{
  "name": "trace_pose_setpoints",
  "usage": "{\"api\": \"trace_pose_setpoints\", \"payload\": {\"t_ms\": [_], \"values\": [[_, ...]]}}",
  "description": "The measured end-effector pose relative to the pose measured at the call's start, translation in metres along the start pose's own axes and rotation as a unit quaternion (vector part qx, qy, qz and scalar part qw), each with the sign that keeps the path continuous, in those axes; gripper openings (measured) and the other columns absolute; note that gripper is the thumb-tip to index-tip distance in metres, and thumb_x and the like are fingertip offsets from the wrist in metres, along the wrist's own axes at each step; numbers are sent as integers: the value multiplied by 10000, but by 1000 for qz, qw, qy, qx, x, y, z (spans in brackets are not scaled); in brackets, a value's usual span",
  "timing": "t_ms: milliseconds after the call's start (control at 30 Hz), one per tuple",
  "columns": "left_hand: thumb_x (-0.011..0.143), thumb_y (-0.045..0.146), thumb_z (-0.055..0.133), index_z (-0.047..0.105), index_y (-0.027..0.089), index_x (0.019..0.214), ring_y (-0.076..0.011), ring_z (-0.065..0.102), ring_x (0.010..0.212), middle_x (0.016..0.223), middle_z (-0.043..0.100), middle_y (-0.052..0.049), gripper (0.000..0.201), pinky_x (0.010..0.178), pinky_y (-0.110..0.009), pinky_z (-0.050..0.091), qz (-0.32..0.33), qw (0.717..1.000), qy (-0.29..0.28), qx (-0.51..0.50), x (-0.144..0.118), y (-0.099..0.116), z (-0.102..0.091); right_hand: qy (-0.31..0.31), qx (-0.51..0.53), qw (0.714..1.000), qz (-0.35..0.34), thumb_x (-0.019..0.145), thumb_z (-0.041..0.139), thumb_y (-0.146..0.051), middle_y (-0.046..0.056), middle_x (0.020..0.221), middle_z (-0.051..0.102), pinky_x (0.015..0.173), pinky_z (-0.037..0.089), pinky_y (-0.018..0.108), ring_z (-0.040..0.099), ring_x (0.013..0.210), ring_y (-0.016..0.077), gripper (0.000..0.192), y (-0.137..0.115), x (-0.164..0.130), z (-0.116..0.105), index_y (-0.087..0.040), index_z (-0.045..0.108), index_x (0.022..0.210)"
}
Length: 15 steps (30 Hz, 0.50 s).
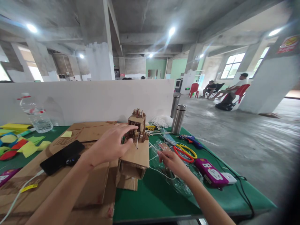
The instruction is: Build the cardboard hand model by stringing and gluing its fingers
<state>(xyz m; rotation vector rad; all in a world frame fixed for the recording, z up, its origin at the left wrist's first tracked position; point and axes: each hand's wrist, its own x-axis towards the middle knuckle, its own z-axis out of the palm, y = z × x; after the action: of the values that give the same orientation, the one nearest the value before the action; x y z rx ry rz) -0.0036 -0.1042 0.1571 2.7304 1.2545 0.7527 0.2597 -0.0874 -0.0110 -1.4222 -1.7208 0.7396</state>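
Note:
A cardboard model (pixel 134 156) stands on the table in front of me, a small box-shaped tower on top of a wider box base. A thin white stick (pixel 137 143) points down from the tower's near side. My left hand (pixel 110 140) reaches over the model from the left, thumb and index finger apart and close against the tower; contact is hard to make out. To the right of the model, my right hand (pixel 172 161) is closed in a pinch on a thin white string (pixel 153 146). A loose length of string curves below that hand, above crumpled clear plastic.
On the right lie scissors (pixel 186 153), a glue gun (pixel 191 140), a purple power strip (pixel 211 173) with cables and a steel flask (pixel 179 120). Cardboard sheets (pixel 93 184), a phone (pixel 62 157), coloured paper and a water bottle (pixel 36 115) are left. A white panel (pixel 93 100) stands behind.

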Motion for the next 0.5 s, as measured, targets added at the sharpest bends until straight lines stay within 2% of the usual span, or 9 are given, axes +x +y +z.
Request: {"api": "trace_pose_setpoints", "payload": {"t_ms": [167,267,400,500], "values": [[903,365,512,580,254,1315,-283,567,1254,1354,634,-71,432,1078,-496,439,-17,1000,9,-25,1,-5,4,-21,-9,1000,2,905,392,-655,-25,466,432,464,317,257,397,443,131,584,1,2,8,-195,583,600],[907,380,515,588,266,1310,-280,565,1258,1357,630,-66,425,1078,-495,439,-19,999,7,-33,0,-8,4,-10,-16,1000,-23,905,429,-604,-5,530,521,482,360,268,456,477,146,523,-2,0,10,-194,626,647],[909,406,521,599,271,1303,-280,577,1236,1337,638,-68,424,1058,-492,454,-16,999,5,-41,-1,-11,3,80,-16,995,-62,885,498,-532,74,901,662,707,490,361,614,774,228,386,-11,-4,8,-191,637,1004],[912,413,517,591,289,1308,-284,575,1234,1341,633,-60,420,1035,-495,468,-22,999,3,-43,-2,-11,2,149,-8,986,-80,905,489,-493,121,1103,631,890,465,435,594,1009,271,394,-28,-9,5,-188,562,1143]]}}
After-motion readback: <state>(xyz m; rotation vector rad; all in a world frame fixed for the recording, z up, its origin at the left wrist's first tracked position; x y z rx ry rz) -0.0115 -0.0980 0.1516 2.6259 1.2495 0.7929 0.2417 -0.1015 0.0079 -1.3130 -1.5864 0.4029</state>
